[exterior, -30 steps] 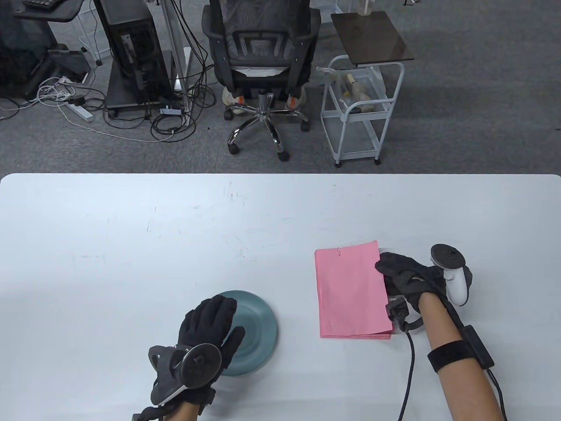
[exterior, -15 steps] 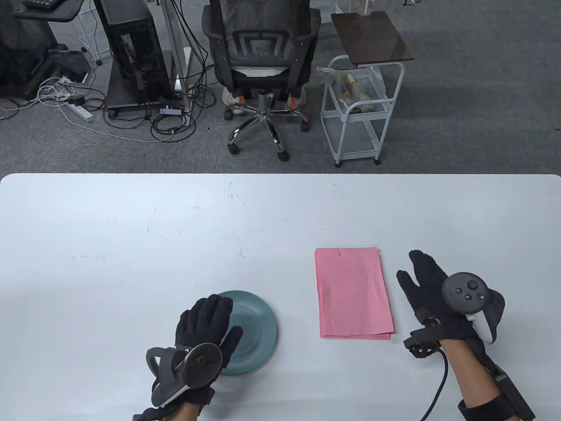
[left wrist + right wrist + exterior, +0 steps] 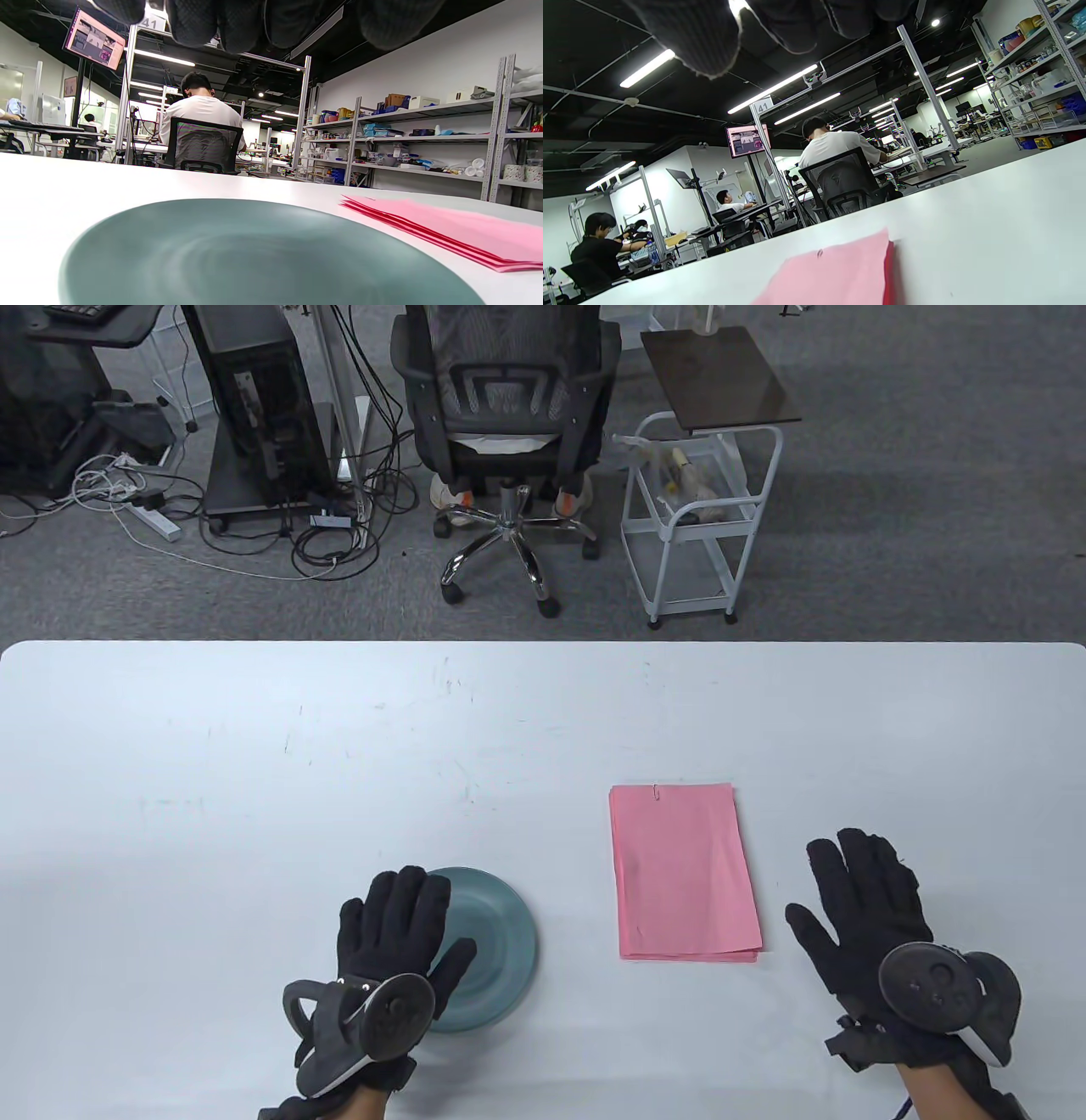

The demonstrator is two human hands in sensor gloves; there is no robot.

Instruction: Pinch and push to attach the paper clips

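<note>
A stack of pink paper lies flat on the white table, with a small paper clip on its far edge near the left corner. The stack also shows in the left wrist view and the right wrist view, where the clip shows too. My right hand lies open and empty, fingers spread, on the table to the right of the stack, apart from it. My left hand is open, its fingers over the near left part of a grey-green plate. The plate looks empty.
An office chair and a white rolling cart stand on the floor beyond the table's far edge. Cables and a computer tower are at the far left.
My right hand let go of the stack's right edge, drew back toward the near edge and opened flat. The lifted far right corner of the stack settled flat. My left hand barely moved.
</note>
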